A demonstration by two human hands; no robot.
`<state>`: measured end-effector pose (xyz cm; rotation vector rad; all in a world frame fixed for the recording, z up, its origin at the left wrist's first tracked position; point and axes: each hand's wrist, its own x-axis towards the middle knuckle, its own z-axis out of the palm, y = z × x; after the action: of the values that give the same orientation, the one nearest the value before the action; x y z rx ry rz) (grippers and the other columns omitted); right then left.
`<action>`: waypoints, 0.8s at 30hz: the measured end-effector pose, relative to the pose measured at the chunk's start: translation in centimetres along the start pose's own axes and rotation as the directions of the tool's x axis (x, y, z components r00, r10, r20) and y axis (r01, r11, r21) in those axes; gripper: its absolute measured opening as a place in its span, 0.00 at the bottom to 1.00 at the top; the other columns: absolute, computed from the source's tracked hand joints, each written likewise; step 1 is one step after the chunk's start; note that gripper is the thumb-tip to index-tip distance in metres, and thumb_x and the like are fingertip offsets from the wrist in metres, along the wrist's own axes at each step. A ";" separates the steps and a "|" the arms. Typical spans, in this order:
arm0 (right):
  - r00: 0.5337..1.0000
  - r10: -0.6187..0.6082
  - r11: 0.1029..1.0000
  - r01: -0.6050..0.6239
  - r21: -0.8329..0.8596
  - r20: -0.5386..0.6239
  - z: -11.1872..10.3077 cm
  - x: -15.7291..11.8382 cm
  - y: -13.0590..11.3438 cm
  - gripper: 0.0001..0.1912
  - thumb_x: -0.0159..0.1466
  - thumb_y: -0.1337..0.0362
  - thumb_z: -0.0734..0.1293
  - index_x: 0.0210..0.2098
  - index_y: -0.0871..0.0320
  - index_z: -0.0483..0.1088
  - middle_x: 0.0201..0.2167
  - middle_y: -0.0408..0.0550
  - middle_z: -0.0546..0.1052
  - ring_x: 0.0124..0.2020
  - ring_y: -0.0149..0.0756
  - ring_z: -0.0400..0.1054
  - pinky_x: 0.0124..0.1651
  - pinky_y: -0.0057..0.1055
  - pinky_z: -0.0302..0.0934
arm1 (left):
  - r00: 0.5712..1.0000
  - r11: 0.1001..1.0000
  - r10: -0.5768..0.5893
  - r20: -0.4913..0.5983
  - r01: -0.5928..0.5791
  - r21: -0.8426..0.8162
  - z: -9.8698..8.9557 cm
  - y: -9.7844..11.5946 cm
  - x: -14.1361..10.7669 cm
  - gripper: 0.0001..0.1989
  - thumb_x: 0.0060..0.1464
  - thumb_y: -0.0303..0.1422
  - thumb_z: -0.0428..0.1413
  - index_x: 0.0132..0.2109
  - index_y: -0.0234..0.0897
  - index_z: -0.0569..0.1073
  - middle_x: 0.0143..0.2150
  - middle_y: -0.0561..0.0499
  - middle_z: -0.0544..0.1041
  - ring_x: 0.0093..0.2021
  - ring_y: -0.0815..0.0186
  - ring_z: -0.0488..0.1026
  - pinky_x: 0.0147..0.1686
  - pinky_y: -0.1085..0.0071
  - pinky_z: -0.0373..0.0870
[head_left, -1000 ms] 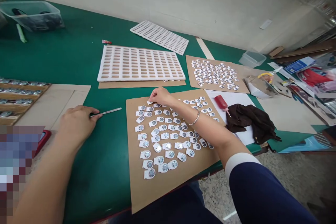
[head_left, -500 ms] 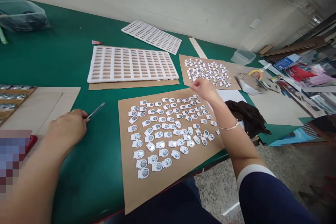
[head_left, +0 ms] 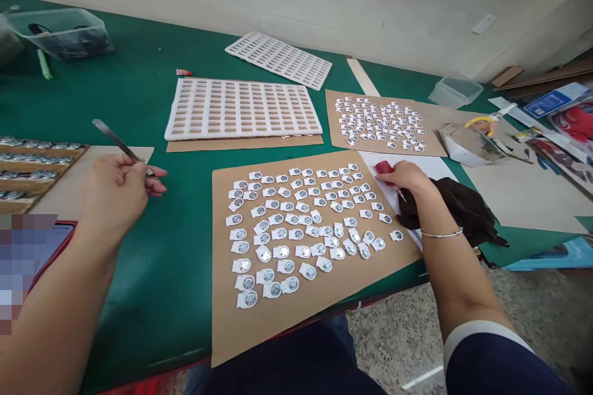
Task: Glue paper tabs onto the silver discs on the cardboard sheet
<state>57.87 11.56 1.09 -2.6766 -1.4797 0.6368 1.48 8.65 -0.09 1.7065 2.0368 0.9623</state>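
Observation:
My left hand [head_left: 123,188] is closed around metal tweezers [head_left: 112,137], whose flat end points up and away over the left side of the table. My right hand [head_left: 410,176] grips a small red bottle [head_left: 383,168] with a thin, needle-like tip, just above a white paper sheet [head_left: 428,166]. In front of me lies a brown cardboard sheet [head_left: 259,336] bearing loose rows of round silver pieces on white tabs [head_left: 280,252]. A dark brown cloth [head_left: 463,207] lies beside my right wrist.
White slotted trays [head_left: 243,108] lie toward the wall. A second cardboard sheet [head_left: 336,146] with small tabbed pieces is at back right, near yellow-handled scissors [head_left: 482,120] and clear tubs. On the left are a wooden rack [head_left: 39,166] and a phone [head_left: 60,241].
My right hand has moved right and down, from empty air above the cardboard to a hold on the red bottle. My left hand has turned, raising the tweezers' end. The view has shifted slightly.

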 end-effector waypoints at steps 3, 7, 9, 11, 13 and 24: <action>0.998 -0.058 0.968 0.052 0.244 0.018 -0.6 -0.2 0.7 0.17 0.53 0.51 0.71 0.25 0.59 0.67 0.18 0.52 0.73 0.20 0.38 0.67 0.26 0.34 0.58 | 0.978 0.922 -0.190 0.089 0.209 -0.326 1.1 0.4 0.0 0.18 0.55 0.39 0.55 0.48 0.29 0.68 0.43 0.45 0.78 0.32 0.70 0.75 0.35 0.69 0.76; 0.980 -0.190 0.809 0.194 0.555 -0.066 -2.0 -1.1 -0.2 0.22 0.60 0.42 0.62 0.35 0.56 0.66 0.28 0.49 0.74 0.22 0.31 0.68 0.23 0.28 0.59 | 0.940 0.844 -0.280 0.193 0.337 -0.417 1.7 -1.3 -0.9 0.19 0.47 0.40 0.62 0.41 0.30 0.73 0.39 0.46 0.79 0.33 0.65 0.77 0.37 0.65 0.77; 0.949 -0.295 0.583 0.273 0.765 -0.114 -2.6 -1.6 -2.2 0.24 0.56 0.40 0.65 0.33 0.55 0.66 0.28 0.47 0.73 0.21 0.29 0.66 0.22 0.27 0.60 | 0.920 0.820 -0.342 0.190 0.391 -0.418 1.3 -2.2 -1.6 0.19 0.43 0.40 0.65 0.40 0.32 0.76 0.35 0.50 0.79 0.34 0.64 0.77 0.39 0.63 0.78; 0.897 -0.406 0.325 0.318 0.891 -0.173 -2.7 -2.0 -5.0 0.23 0.52 0.41 0.70 0.31 0.54 0.68 0.25 0.44 0.72 0.21 0.28 0.66 0.20 0.25 0.59 | 0.905 0.821 -0.387 0.179 0.426 -0.379 0.6 -2.0 -2.2 0.18 0.42 0.39 0.66 0.40 0.36 0.77 0.33 0.53 0.80 0.35 0.63 0.78 0.42 0.61 0.78; 0.833 -0.522 0.199 0.331 0.922 -0.186 -2.4 -2.4 -8.6 0.22 0.53 0.42 0.69 0.31 0.54 0.69 0.25 0.42 0.72 0.21 0.25 0.66 0.21 0.24 0.60 | 0.919 0.864 -0.368 0.143 0.395 -0.312 0.2 -0.6 -2.7 0.15 0.44 0.40 0.65 0.39 0.37 0.78 0.31 0.53 0.80 0.35 0.61 0.79 0.44 0.58 0.77; 0.585 -0.806 0.067 0.236 0.969 -0.087 4.6 -4.3 -24.5 0.24 0.55 0.40 0.67 0.29 0.55 0.65 0.24 0.42 0.69 0.21 0.28 0.65 0.24 0.30 0.63 | 0.995 0.924 0.088 0.051 -0.062 -0.377 6.9 8.2 -1.3 0.07 0.48 0.35 0.64 0.36 0.37 0.79 0.34 0.51 0.81 0.35 0.64 0.78 0.37 0.68 0.76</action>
<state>34.38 20.71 3.47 -0.8693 -1.3269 1.5335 12.15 9.90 0.14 1.5907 1.6241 1.2118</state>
